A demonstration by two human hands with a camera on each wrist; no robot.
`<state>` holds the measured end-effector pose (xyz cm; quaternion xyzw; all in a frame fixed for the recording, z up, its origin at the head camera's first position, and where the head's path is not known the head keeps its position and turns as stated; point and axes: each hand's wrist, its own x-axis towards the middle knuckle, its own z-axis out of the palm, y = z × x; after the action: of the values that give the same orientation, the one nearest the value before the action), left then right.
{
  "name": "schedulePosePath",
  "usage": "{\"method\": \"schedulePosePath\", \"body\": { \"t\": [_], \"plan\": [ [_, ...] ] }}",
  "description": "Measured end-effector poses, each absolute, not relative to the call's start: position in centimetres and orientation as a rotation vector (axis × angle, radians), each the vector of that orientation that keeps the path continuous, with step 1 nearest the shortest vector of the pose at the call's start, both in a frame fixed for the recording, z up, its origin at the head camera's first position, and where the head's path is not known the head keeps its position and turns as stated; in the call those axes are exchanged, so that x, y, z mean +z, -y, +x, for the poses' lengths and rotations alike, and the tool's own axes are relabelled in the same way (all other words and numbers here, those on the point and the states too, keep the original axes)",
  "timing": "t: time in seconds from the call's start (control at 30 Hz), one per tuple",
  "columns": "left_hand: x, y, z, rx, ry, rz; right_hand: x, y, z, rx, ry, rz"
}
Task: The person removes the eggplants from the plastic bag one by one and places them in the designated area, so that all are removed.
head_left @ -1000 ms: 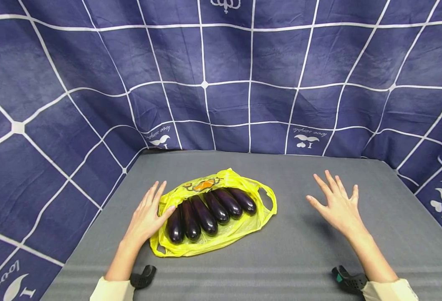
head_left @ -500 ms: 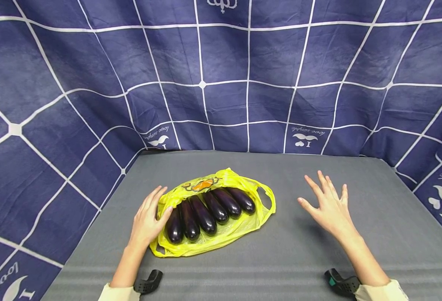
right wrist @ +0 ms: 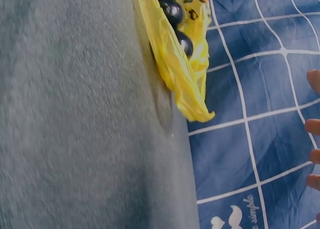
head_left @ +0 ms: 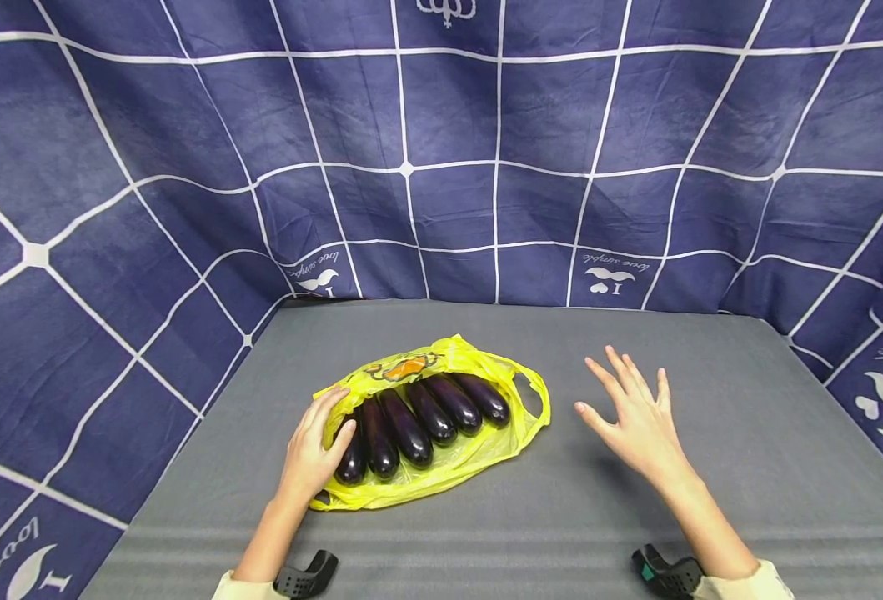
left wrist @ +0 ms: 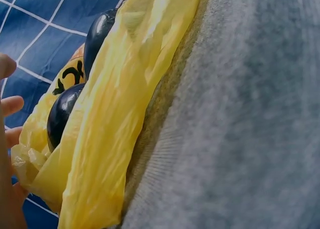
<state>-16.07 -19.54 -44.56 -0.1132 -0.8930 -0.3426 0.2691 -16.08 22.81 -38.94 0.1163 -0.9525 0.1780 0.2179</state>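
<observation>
Several dark purple eggplants (head_left: 408, 429) lie side by side in a spread yellow plastic bag (head_left: 479, 458) with an orange and black print, left of the table's middle. The left hand (head_left: 313, 450) is at the bag's left end, fingers relaxed, thumb over the leftmost eggplant; whether it touches is unclear. Over the table to the right of the bag, the right hand (head_left: 639, 425) is held with fingers spread and nothing in it. The left wrist view has the bag (left wrist: 110, 119) close beside fingers at the left edge; the right wrist view has the bag's handle end (right wrist: 187, 94).
A grey table (head_left: 561, 517) carries the bag. Behind it and at both sides hangs a blue curtain (head_left: 456, 208) with white grid lines. Black straps or mounts (head_left: 308, 575) are on both wrists.
The left hand has moved right, in over the left end of the bag. The right hand has moved left toward the bag, fingers still spread. The eggplants look unmoved.
</observation>
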Motion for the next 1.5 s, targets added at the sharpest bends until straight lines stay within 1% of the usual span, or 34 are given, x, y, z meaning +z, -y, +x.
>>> {"method": "schedulePosePath", "body": {
  "t": [0.17,0.4,0.67,0.73,0.77,0.93,1.0,1.5],
  "plan": [
    [-44.7,19.5,-16.1,-1.041,2.405,-0.302,-39.1,-21.9,-16.1,0.492,2.609,0.379],
    [-44.9,19.7,-16.1,-1.339,2.473,-0.31,-39.6,-20.5,-16.0,0.523,2.595,0.425],
    [-45.3,19.7,-16.2,-1.526,2.499,-0.278,-40.2,-18.7,-15.9,0.547,2.583,0.472],
    [-44.9,19.5,-16.0,-1.573,2.483,-0.269,-40.2,-18.3,-15.9,0.557,2.585,0.488],
    [-44.5,19.3,-15.7,-1.584,2.483,-0.255,-40.2,-18.1,-15.9,0.566,2.583,0.499],
    [-44.5,19.5,-15.8,-1.615,2.449,-0.185,-40.0,-16.8,-16.3,0.598,2.562,0.558],
    [-45.4,19.8,-16.4,-1.612,2.443,-0.182,-40.1,-16.3,-16.6,0.611,2.553,0.578],
    [-45.6,20.3,-16.6,-1.765,2.416,-0.175,-41.9,-13.1,-18.1,0.76,2.54,0.651]
  ]
}}
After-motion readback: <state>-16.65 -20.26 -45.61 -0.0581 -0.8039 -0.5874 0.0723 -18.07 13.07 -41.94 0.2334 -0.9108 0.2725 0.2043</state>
